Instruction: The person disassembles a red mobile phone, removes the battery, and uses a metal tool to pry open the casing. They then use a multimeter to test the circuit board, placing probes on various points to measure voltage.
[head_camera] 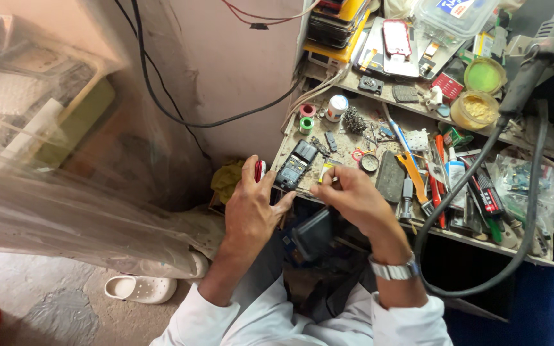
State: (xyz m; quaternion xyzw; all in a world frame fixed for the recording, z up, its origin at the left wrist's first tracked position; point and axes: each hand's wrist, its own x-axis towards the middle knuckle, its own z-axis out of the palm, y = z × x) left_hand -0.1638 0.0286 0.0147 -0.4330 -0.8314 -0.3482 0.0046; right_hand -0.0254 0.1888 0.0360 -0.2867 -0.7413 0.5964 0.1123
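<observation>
My left hand [251, 205] is closed around a small red and white object [260, 170] at the left edge of a cluttered workbench [302, 138]. Its thumb reaches toward an opened black phone [295, 165] lying face down on the bench with its inner parts showing. My right hand [352, 195] pinches a small yellowish piece [327, 173] just right of that phone. A metal watch [394, 269] sits on my right wrist. Both arms wear white sleeves.
The bench holds screwdrivers [440, 186], an orange tool [413, 174], tape rolls [307, 117], a white jar [336, 107], two paste tins [484, 75] and stacked phones [395, 38]. A thick black cable [466, 186] loops at right. A white sandal [141, 288] lies on the floor.
</observation>
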